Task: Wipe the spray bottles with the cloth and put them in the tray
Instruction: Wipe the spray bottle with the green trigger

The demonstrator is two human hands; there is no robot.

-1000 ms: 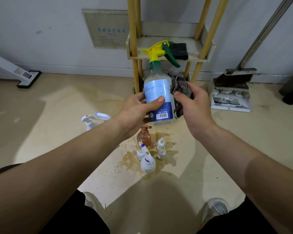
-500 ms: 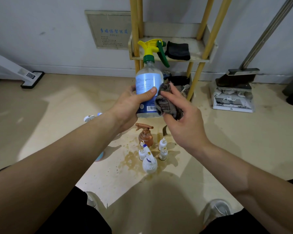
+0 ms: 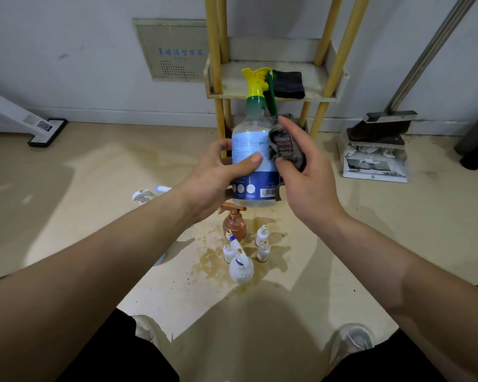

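Your left hand (image 3: 213,180) wraps its fingers round the upright spray bottle (image 3: 255,128), held above open floor before the shelf (image 3: 271,96). Your right hand (image 3: 307,175) pinches the cloth (image 3: 283,146) against its blue label (image 3: 247,148), whose print is unreadable.

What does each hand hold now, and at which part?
The left hand grips the spray bottle around its labelled middle. The right hand holds the cloth against the bottle's right side.

Centre frame, the clear plastic spray bottle with blue label and yellow-green trigger (image 3: 253,150) stands upright in the left hand (image 3: 213,177). The crumpled grey cloth (image 3: 284,144), in the right hand (image 3: 309,183), presses against its right side. Below on the floor, all upright: an amber spray bottle (image 3: 235,226), a round white spray bottle (image 3: 241,267) and three small white bottles (image 3: 261,235).
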